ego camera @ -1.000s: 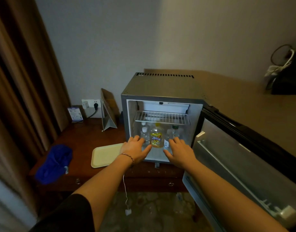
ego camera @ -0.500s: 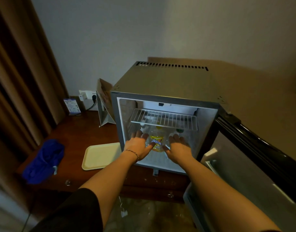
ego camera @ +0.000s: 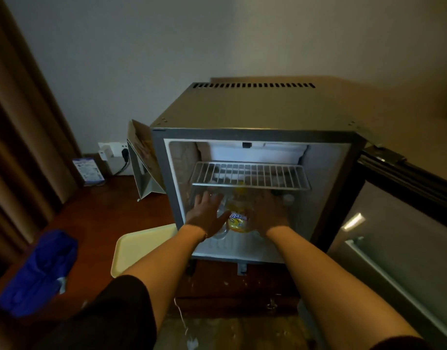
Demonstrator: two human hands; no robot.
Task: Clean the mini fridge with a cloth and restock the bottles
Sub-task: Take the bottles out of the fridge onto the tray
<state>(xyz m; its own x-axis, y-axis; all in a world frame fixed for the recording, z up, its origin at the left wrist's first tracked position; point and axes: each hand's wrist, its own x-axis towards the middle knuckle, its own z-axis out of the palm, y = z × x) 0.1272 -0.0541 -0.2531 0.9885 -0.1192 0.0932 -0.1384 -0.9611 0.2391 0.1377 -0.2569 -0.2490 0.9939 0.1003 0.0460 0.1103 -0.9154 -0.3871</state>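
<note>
Two hands are reaching into the open mini fridge (ego camera: 257, 109) beneath its wire shelf (ego camera: 250, 176). Left hand (ego camera: 206, 214) and right hand (ego camera: 270, 213) are lying flat with straight fingers, flanking the yellow bottle (ego camera: 239, 221) standing on the fridge floor among blurred clear bottles (ego camera: 221, 229). Beside the fridge, a blue cloth (ego camera: 38, 271) and cream tray (ego camera: 139, 248) are resting on the wooden table (ego camera: 98, 213).

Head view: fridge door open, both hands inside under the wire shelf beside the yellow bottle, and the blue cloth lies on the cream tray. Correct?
Not quite. The head view shows the blue cloth lying on the wooden table, apart from the cream tray, which holds nothing visible. The rest stands: fridge door open, left hand and right hand under the wire shelf beside the yellow bottle.
</note>
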